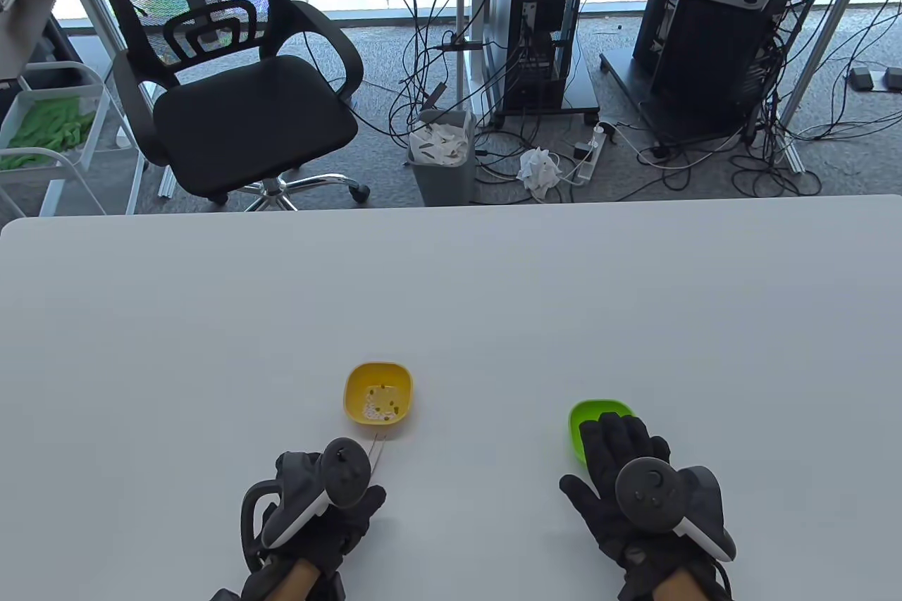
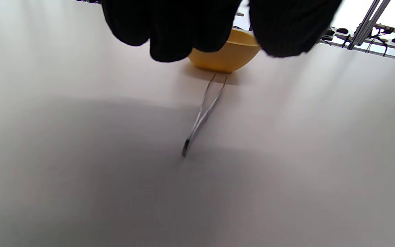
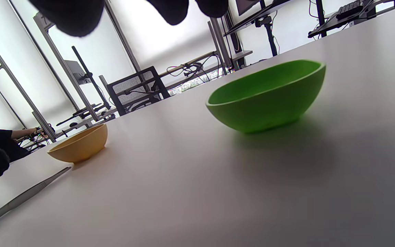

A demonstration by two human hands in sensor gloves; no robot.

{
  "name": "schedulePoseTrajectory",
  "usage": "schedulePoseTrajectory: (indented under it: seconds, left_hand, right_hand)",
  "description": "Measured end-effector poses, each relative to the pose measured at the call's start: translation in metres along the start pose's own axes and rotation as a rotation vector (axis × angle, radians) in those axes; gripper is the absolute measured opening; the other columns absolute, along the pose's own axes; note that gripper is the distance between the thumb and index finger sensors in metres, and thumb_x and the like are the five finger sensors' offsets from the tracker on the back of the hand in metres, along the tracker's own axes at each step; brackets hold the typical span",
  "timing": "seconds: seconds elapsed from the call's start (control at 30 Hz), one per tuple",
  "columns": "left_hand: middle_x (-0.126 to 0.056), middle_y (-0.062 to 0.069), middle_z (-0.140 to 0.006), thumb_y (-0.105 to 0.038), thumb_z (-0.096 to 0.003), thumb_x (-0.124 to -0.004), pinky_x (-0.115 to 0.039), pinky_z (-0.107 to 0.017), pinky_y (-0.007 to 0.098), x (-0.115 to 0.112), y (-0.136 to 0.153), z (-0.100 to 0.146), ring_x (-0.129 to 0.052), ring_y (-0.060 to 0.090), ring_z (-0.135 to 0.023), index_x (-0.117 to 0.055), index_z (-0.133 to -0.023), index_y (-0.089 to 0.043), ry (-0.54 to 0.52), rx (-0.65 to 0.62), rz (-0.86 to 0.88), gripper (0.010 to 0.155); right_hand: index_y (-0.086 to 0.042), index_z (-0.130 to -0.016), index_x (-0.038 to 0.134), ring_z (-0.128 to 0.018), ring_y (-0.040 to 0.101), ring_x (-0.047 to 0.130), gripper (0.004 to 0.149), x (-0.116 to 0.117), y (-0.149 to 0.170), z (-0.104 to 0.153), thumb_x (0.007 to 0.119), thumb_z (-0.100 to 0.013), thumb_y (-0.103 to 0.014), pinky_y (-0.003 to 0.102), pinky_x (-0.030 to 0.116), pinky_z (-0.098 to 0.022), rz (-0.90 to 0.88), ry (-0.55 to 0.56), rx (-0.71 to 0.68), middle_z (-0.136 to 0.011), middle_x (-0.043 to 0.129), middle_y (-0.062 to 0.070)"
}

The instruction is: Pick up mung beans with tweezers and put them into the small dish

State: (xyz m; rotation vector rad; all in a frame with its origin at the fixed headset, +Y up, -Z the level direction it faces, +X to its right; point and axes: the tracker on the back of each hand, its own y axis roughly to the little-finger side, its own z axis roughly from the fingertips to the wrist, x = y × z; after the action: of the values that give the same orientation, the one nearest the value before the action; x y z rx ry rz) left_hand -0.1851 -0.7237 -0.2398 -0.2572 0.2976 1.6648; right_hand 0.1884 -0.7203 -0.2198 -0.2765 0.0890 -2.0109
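**Tweezers Lying Free on the Counter; Neither Hand Holding Anything**

The small yellow plastic bowl (image 1: 378,401) sits low and centre-left in the table view on the white counter (image 1: 451,291). It holds the dark green mung beans (image 1: 387,406) mixed with pale grains. The small green plastic dish (image 1: 590,421) stands well apart at lower right and is judged to be the receiving dish; in the right wrist view no contents show, though its floor is hidden behind the rim.

The thin metal tweezers (image 2: 202,116) lie flat on the counter, tips parted and pointing at the foot of the yellow bowl, touching or nearly touching it. This layout puts the tool directly ahead of the left hand (image 1: 317,509), handle end toward the wrist.

Hand state:
- Left hand: above the handle end in the table view. In the left wrist view the fingers (image 2: 170,31) hang at the top of the frame, apart from the tweezers. It grips nothing.
- Right hand (image 1: 634,481): fingers spread flat, reaching over the near rim of the green dish (contact with the dish cannot be confirmed). It holds nothing.

Judged stage: tool pickup not yet done; no bean transferred.

Clearance: bare counter lies between the two vessels, giving an unobstructed lateral path. The counter's far edge runs across mid-frame, well away from the work.
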Motion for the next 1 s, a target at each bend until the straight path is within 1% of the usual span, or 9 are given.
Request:
schedulePoseTrajectory:
  seconds: [0.13, 0.27, 0.47, 0.6, 0.7, 0.77, 0.87, 0.93, 1.0]
  left_hand:
    - [-0.080, 0.006, -0.096, -0.056, -0.0485, -0.081, -0.036, -0.079, 0.063, -0.004, -0.002, -0.014, -0.071, 0.038, -0.097, -0.068, -0.102, -0.017, -0.010, 0.073, -0.011, 0.067]
    - [-0.079, 0.006, -0.097, -0.056, -0.0484, -0.081, -0.036, -0.079, 0.062, -0.012, -0.012, -0.031, -0.071, 0.038, -0.098, -0.067, -0.103, -0.017, -0.022, 0.095, -0.040, 0.069]
    - [-0.082, 0.005, -0.092, -0.054, -0.0483, -0.085, -0.041, -0.079, 0.062, -0.023, -0.024, -0.050, -0.076, 0.035, -0.091, -0.069, -0.101, -0.016, 0.036, 0.143, -0.166, 0.067]
    - [-0.085, 0.005, -0.084, -0.051, -0.0515, -0.081, -0.047, -0.077, 0.062, -0.027, -0.035, -0.052, -0.081, 0.034, -0.082, -0.070, -0.096, -0.013, 0.044, 0.114, -0.267, 0.060]
    - [-0.085, 0.004, -0.080, -0.050, -0.0525, -0.076, -0.051, -0.076, 0.062, -0.030, -0.037, -0.048, -0.083, 0.033, -0.077, -0.069, -0.095, -0.011, 0.045, 0.096, -0.302, 0.058]
    - [-0.086, 0.005, -0.076, -0.050, -0.0520, -0.076, -0.054, -0.074, 0.062, -0.029, -0.034, -0.042, -0.086, 0.032, -0.072, -0.072, -0.093, -0.010, 0.039, 0.047, -0.217, 0.057]
    - [-0.088, 0.004, -0.073, -0.051, -0.0508, -0.076, -0.056, -0.072, 0.062, -0.013, -0.033, -0.022, -0.087, 0.032, -0.069, -0.074, -0.091, -0.010, -0.047, -0.030, -0.104, 0.057]
    - [-0.088, 0.005, -0.073, -0.051, -0.0507, -0.076, -0.056, -0.072, 0.062, 0.001, -0.035, -0.006, -0.088, 0.032, -0.069, -0.074, -0.091, -0.010, -0.098, -0.094, 0.036, 0.057]
    - [-0.088, 0.005, -0.073, -0.051, -0.0514, -0.076, -0.056, -0.072, 0.062, 0.015, -0.041, 0.012, -0.087, 0.032, -0.070, -0.074, -0.091, -0.010, -0.150, -0.175, 0.193, 0.057]
  right_hand:
    - [-0.014, -0.112, 0.031, -0.101, 0.049, 0.014, 0.075, 0.001, -0.001, 0.000, 0.058, -0.055, -0.054, 0.067, 0.020, -0.069, -0.009, -0.010, -0.002, -0.115, 0.020, 0.022]
    - [-0.013, -0.112, 0.031, -0.101, 0.050, 0.015, 0.075, 0.001, -0.001, 0.000, 0.058, -0.055, -0.054, 0.067, 0.020, -0.069, -0.014, -0.011, -0.006, -0.115, 0.021, 0.022]
    - [-0.013, -0.112, 0.032, -0.101, 0.050, 0.016, 0.075, 0.002, -0.002, 0.000, 0.059, -0.055, -0.054, 0.068, 0.022, -0.069, -0.020, -0.012, -0.008, -0.114, 0.022, 0.023]
    - [-0.013, -0.112, 0.032, -0.101, 0.050, 0.017, 0.075, 0.002, -0.003, 0.000, 0.059, -0.055, -0.054, 0.067, 0.024, -0.070, -0.017, -0.010, -0.009, -0.114, 0.023, 0.023]
    - [-0.011, -0.111, 0.036, -0.101, 0.050, 0.023, 0.074, 0.003, -0.008, 0.001, 0.060, -0.055, -0.053, 0.067, 0.030, -0.071, -0.013, 0.038, -0.047, -0.114, 0.028, 0.023]
    - [-0.010, -0.110, 0.041, -0.100, 0.051, 0.035, 0.073, 0.003, -0.016, 0.002, 0.063, -0.055, -0.052, 0.065, 0.043, -0.072, 0.018, 0.082, -0.070, -0.113, 0.035, 0.024]
    - [-0.008, -0.108, 0.051, -0.094, 0.050, 0.057, 0.070, 0.007, -0.039, 0.004, 0.068, -0.054, -0.050, 0.059, 0.065, -0.066, 0.054, 0.140, -0.125, -0.109, 0.051, 0.025]
    - [-0.007, -0.106, 0.057, -0.083, 0.046, 0.076, 0.068, 0.009, -0.059, 0.003, 0.072, -0.054, -0.048, 0.053, 0.076, -0.058, 0.020, 0.148, -0.175, -0.103, 0.063, 0.025]
    - [-0.005, -0.104, 0.059, -0.072, 0.042, 0.086, 0.068, 0.014, -0.083, 0.000, 0.076, -0.053, -0.045, 0.048, 0.082, -0.051, -0.074, 0.111, -0.212, -0.096, 0.072, 0.025]
